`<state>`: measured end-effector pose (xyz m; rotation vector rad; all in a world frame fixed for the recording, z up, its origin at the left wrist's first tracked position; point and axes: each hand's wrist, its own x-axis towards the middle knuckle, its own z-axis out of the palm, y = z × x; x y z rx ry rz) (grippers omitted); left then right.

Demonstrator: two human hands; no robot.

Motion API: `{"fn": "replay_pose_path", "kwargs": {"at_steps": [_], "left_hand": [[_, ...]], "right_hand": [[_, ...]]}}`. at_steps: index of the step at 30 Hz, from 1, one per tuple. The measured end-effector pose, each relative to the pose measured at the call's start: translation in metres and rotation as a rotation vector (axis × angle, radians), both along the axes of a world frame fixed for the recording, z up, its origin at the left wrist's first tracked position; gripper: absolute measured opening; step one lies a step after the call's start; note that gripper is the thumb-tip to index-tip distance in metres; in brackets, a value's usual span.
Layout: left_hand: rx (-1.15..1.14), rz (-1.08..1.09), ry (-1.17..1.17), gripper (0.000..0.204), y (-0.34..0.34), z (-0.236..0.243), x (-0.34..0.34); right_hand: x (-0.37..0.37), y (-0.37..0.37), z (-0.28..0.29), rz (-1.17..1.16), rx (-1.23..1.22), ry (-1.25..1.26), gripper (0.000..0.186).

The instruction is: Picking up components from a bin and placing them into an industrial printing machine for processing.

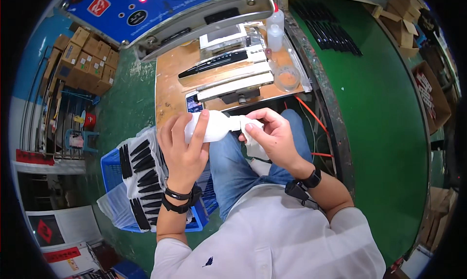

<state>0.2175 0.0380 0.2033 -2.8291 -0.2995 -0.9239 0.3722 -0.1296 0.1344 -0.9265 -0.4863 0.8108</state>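
Note:
My left hand is wrapped round a white plastic bottle, which lies tipped on its side with its neck toward the right. At that neck, my right hand pinches a white cloth between thumb and fingers, and the cloth hangs down over my lap. Cloth and bottle mouth meet or nearly meet. Just beyond my hands, a long black plastic part rests in a fixture on the wooden worktable.
A blue machine overhangs the table's far side. Clear bottles and a glass dish stand at its right. Left of my legs is a blue crate of black parts. More black parts lie on the green surface.

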Motion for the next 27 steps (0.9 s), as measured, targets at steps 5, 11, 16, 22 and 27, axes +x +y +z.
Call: {"fn": "replay_pose_path", "kwargs": {"at_steps": [5,11,16,22,27], "left_hand": [[0.088,-0.028,0.037,0.069,0.002,0.010,0.007],[0.121,-0.023,0.070,0.068,0.005,0.015,0.009],[0.125,-0.023,0.078,0.068,0.005,0.017,0.007],[0.087,-0.010,0.083,0.068,0.008,0.015,0.003],[-0.313,0.055,0.135,0.068,0.005,0.009,-0.004]], "right_hand": [[0.002,0.001,-0.005,0.005,0.009,0.067,0.019],[0.002,0.006,-0.010,0.018,0.023,0.087,0.020],[0.001,0.008,-0.011,0.027,0.039,0.101,0.020],[-0.002,0.010,-0.011,0.049,0.005,0.119,0.020],[0.000,0.012,0.001,0.092,-0.019,0.197,0.020]]}}
